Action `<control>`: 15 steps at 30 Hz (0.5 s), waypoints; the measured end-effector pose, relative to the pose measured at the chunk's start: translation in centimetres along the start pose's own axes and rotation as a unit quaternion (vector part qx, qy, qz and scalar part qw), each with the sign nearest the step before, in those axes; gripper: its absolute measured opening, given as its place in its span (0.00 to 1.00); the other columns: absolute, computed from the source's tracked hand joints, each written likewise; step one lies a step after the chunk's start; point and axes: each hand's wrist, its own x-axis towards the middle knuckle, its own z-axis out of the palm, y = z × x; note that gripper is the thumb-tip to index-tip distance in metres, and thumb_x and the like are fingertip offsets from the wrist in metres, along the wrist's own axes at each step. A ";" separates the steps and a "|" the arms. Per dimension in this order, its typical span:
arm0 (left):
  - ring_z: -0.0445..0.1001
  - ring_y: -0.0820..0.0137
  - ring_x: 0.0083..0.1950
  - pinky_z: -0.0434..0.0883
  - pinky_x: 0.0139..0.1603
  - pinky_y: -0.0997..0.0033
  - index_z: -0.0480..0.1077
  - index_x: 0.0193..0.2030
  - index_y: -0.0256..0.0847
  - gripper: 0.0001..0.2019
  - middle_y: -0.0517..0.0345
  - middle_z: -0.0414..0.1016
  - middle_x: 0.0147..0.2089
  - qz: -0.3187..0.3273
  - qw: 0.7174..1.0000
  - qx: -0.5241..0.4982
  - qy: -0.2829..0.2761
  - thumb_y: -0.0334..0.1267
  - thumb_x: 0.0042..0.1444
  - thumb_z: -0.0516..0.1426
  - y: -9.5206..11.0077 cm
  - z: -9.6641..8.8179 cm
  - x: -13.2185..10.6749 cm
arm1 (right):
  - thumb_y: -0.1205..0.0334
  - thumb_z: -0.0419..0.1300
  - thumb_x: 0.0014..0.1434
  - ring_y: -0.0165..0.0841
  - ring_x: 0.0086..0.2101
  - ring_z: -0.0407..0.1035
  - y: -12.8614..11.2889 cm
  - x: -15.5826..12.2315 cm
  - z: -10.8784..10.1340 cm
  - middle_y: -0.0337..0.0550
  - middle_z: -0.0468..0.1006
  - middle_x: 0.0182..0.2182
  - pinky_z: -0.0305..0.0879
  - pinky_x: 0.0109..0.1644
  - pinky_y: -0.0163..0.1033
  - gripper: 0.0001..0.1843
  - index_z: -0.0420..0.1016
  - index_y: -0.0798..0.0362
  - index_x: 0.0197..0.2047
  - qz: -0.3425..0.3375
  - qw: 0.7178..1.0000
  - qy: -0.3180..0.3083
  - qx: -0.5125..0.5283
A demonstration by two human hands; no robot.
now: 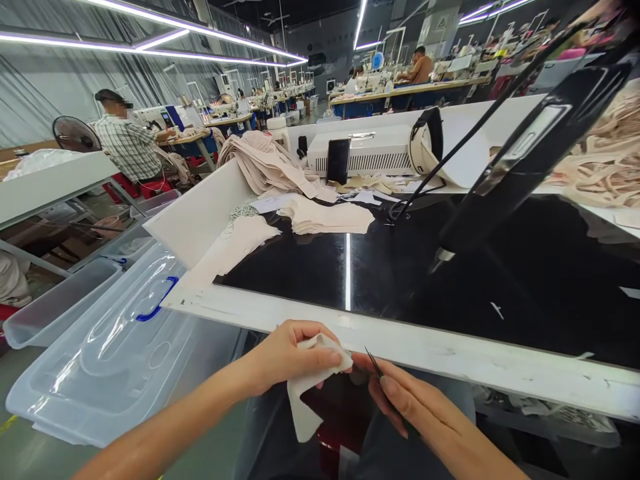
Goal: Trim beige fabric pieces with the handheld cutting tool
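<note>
My left hand (300,357) is closed around a small cream piece of fabric (304,417), thumb on top, with a loose end hanging below the fingers. My right hand (413,397) is just to the right, shut on slim dark tweezers (373,363) whose thin points stick up past the fingertips. The right index fingertip reaches the fabric's edge; whether it touches is hard to see. Both hands are over my lap, just in front of the table's white edge (400,347). Behind it lie a stack of cream fabric pieces (330,217) and another flat pile (240,243).
The tabletop (400,267) is glossy black. A large black pen-shaped tool (515,153) with a metal tip juts in from the upper right. A white vented machine (370,150) and a phone (339,160) stand behind. Clear plastic bins (105,360) sit at left; a person (125,137) works beyond.
</note>
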 end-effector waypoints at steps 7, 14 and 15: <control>0.73 0.71 0.33 0.68 0.33 0.73 0.84 0.40 0.37 0.32 0.53 0.84 0.37 -0.007 1.000 0.006 0.008 0.67 0.47 0.78 -0.4 -0.2 -0.1 | 0.20 0.55 0.68 0.32 0.29 0.57 -1.3 0.9 0.7 0.37 0.68 0.29 0.58 0.34 0.39 0.41 0.86 0.48 0.53 -0.008 0.997 -0.074 0.004; 0.75 0.71 0.34 0.70 0.33 0.74 0.85 0.41 0.37 0.28 0.50 0.87 0.41 -0.018 1.000 0.000 -0.008 0.61 0.50 0.78 -0.6 -0.3 -0.1 | 0.22 0.54 0.70 0.31 0.30 0.55 -1.8 1.0 1.4 0.37 0.64 0.29 0.52 0.32 0.38 0.36 0.75 0.48 0.35 -0.028 0.996 -0.083 0.013; 0.75 0.71 0.35 0.70 0.33 0.74 0.85 0.42 0.37 0.27 0.50 0.87 0.42 -0.019 1.000 -0.001 -0.011 0.60 0.51 0.78 -0.6 -0.3 -0.1 | 0.23 0.54 0.71 0.31 0.30 0.56 -1.9 1.0 1.4 0.37 0.64 0.29 0.52 0.32 0.38 0.36 0.75 0.48 0.35 -0.027 0.996 -0.084 0.013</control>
